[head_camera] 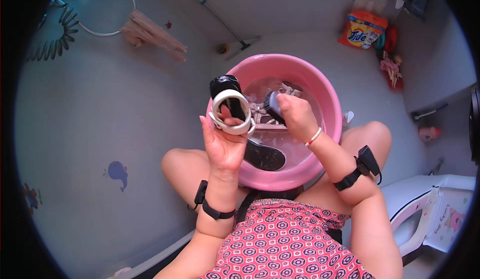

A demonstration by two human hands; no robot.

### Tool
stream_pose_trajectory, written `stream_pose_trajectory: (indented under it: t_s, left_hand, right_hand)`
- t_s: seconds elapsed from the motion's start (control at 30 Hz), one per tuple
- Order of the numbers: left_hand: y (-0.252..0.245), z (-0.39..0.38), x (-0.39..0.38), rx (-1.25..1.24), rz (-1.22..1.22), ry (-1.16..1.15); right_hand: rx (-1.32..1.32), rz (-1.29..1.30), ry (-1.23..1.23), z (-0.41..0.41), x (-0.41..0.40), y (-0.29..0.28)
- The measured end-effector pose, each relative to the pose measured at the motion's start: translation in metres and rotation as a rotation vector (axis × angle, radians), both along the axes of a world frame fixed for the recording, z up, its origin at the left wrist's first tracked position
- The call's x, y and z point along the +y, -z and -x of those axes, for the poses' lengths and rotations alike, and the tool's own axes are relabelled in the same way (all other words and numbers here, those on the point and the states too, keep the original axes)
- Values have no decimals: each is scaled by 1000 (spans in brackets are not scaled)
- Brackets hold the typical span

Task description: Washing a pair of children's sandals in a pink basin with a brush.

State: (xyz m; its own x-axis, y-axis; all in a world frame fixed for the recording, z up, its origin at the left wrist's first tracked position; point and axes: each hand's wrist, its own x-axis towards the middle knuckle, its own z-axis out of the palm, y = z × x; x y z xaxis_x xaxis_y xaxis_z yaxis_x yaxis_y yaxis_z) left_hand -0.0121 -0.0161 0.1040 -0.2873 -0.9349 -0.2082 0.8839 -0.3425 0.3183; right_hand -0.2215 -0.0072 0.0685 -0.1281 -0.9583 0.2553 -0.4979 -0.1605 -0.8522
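Observation:
My left hand (225, 147) holds up a sandal (227, 92) with a pale ankle strap and a black, wet-looking toe end. Its fingers show through the strap's loop. In my right hand (299, 115) is a scrub brush (275, 107) with a greyish handle and dark bristles, just right of the sandal and apart from it. Below both hands stands a pink plastic basin (332, 91) of cloudy water. A pale sandal with bows (268, 123) lies in the water, partly hidden by the brush. Nearer to me rests a dark shoe sole or insole (266, 157), partly covered by my left hand.
The basin is between my knees. A toilet (407, 222) is at my lower right. On the far right are a Tide detergent bag (362, 31) and a doll (392, 67). A squeegee (240, 40) leans behind the basin; a pink cloth (150, 35) hangs at upper left.

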Motion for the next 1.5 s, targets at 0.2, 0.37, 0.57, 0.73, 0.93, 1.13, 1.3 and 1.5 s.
stream_pose_trajectory:
  t_s: [0.2,0.37,0.57,0.73,0.93,1.13,1.3,1.5]
  left_hand:
    - [15,13,8,48,-99,104]
    - [19,9,9,12,-104,175]
    - [31,2,9,-105,-122,231]
    - [23,10,17,-363,25,295]
    - [41,15,16,-929,186,142]
    - [49,8,8,-1687,564,-76]
    - [45,13,4,-1823,836,-388]
    - [47,-5,-4,-1189,293,107]
  right_hand:
    - [-574,-30,-282,-3,2,7]
    - [-940,-155,-366,1,3,2]
    - [-916,-264,-338,8,0,-10]
    - [-941,-333,-244,16,-6,25]
    - [-905,-346,-218,12,2,9]
    - [-835,-304,-262,9,4,7]
    - [-834,-297,-318,3,6,-2]
    - [-815,-195,-223,4,0,6]
